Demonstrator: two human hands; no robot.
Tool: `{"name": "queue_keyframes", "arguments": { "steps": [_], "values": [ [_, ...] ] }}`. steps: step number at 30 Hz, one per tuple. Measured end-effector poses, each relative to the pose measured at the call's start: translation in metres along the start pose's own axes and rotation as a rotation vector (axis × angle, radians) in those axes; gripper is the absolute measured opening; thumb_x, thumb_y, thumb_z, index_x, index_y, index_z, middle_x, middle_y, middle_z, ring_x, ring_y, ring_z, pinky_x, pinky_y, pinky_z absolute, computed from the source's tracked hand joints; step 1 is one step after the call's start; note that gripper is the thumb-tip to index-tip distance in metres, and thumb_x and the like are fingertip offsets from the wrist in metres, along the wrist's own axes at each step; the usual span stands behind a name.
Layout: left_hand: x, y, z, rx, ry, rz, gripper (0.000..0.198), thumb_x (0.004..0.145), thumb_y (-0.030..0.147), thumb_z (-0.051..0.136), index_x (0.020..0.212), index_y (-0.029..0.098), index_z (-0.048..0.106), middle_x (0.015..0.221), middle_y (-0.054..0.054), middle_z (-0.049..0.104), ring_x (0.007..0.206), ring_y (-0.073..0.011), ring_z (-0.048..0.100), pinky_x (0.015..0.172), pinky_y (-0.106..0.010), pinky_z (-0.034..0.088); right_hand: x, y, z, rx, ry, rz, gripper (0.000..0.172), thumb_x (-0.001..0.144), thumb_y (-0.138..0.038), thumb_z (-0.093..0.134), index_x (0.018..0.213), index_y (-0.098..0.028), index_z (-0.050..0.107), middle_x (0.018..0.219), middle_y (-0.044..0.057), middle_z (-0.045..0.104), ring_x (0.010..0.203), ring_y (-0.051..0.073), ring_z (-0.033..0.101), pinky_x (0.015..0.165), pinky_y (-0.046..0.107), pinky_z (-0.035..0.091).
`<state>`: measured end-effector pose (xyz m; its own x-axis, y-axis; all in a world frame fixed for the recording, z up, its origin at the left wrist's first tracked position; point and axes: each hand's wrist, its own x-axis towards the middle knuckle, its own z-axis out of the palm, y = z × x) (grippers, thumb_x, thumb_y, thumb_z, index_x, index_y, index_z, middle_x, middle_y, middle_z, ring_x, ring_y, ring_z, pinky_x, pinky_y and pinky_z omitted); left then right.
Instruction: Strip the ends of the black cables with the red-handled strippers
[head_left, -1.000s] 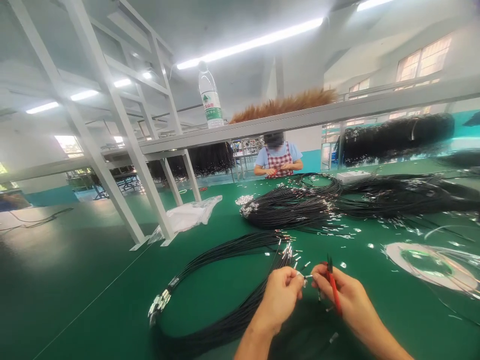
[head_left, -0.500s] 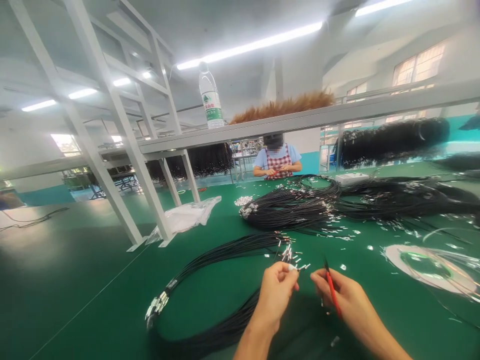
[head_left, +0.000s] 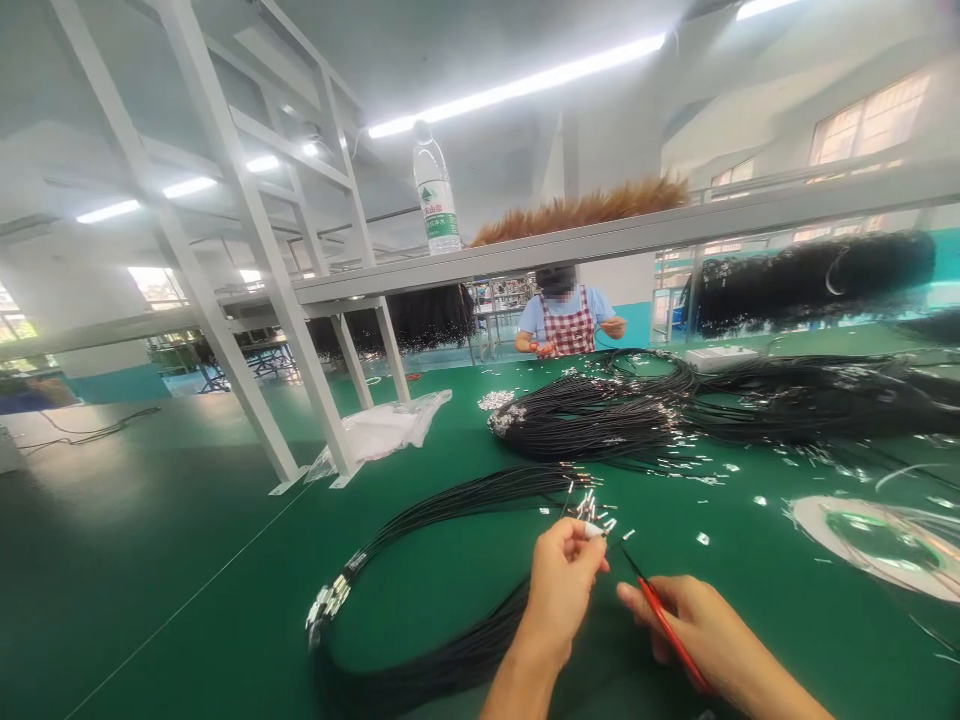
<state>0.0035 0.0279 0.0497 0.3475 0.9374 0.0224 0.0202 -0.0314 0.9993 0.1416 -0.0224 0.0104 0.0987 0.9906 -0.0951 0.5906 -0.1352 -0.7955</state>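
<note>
My left hand (head_left: 568,580) is closed in a pinch on the end of a thin black cable from a looped bundle of black cables (head_left: 442,500). A white covering sits on one fingertip. Silver metal cable ends (head_left: 589,505) fan out just beyond these fingers. My right hand (head_left: 686,620) is wrapped round a slim red-handled tool (head_left: 670,632) with a dark pointed tip; its exact kind is not clear. That tip points up and left, close to my left fingertips but apart from them. Near it lies a small silver piece (head_left: 628,535).
Large heaps of black cables (head_left: 600,415) cover the green table's (head_left: 225,620) far side. Metal shelf legs (head_left: 289,400) stand left, beside a clear plastic bag (head_left: 397,425). A spool (head_left: 877,540) lies right. A co-worker (head_left: 568,320) sits across; a bottle (head_left: 436,195) stands on the shelf.
The red-handled tool has tilted, its tip swinging left toward my left hand. The co-worker's hands have moved apart. The view has shifted slightly, and my left hand keeps its pinch.
</note>
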Motion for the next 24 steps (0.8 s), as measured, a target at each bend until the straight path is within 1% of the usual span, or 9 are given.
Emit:
{"name": "queue_keyframes", "arguments": {
  "steps": [7, 14, 21, 24],
  "values": [
    [0.0022, -0.0045, 0.0019, 0.016, 0.003, 0.030, 0.010, 0.075, 0.023, 0.059, 0.078, 0.013, 0.060, 0.063, -0.001, 0.057, 0.060, -0.0119, 0.049, 0.058, -0.024, 0.036, 0.0002, 0.0001, 0.0001, 0.080, -0.005, 0.008, 0.053, 0.077, -0.070, 0.040, 0.056, -0.021, 0.049, 0.047, 0.004, 0.062, 0.035, 0.011, 0.043, 0.037, 0.022, 0.030],
    [0.0018, -0.0059, 0.0024, 0.017, 0.006, 0.054, 0.007, 0.074, 0.021, 0.060, 0.077, 0.014, 0.060, 0.064, -0.001, 0.058, 0.062, -0.0126, 0.052, 0.060, -0.024, 0.038, -0.0011, 0.0007, 0.0007, 0.152, -0.036, 0.035, 0.054, 0.075, -0.070, 0.043, 0.057, -0.020, 0.049, 0.045, 0.002, 0.060, 0.027, 0.007, 0.038, 0.031, 0.020, 0.025],
    [0.0022, -0.0063, 0.0021, 0.051, 0.009, 0.066, 0.004, 0.074, 0.019, 0.059, 0.075, 0.015, 0.060, 0.063, 0.000, 0.058, 0.059, -0.0114, 0.050, 0.060, -0.024, 0.037, -0.0014, 0.0021, 0.0015, 0.185, -0.031, 0.049, 0.053, 0.074, -0.070, 0.046, 0.058, -0.020, 0.050, 0.043, 0.001, 0.058, 0.026, 0.007, 0.037, 0.030, 0.019, 0.022],
    [0.0018, -0.0065, 0.0025, 0.074, 0.028, 0.091, 0.005, 0.074, 0.019, 0.059, 0.076, 0.015, 0.061, 0.064, 0.000, 0.058, 0.061, -0.0120, 0.051, 0.060, -0.024, 0.037, -0.0013, 0.0023, 0.0010, 0.183, -0.028, 0.045, 0.053, 0.074, -0.070, 0.046, 0.057, -0.019, 0.050, 0.043, 0.001, 0.059, 0.027, 0.007, 0.039, 0.031, 0.019, 0.025]
  ]
}}
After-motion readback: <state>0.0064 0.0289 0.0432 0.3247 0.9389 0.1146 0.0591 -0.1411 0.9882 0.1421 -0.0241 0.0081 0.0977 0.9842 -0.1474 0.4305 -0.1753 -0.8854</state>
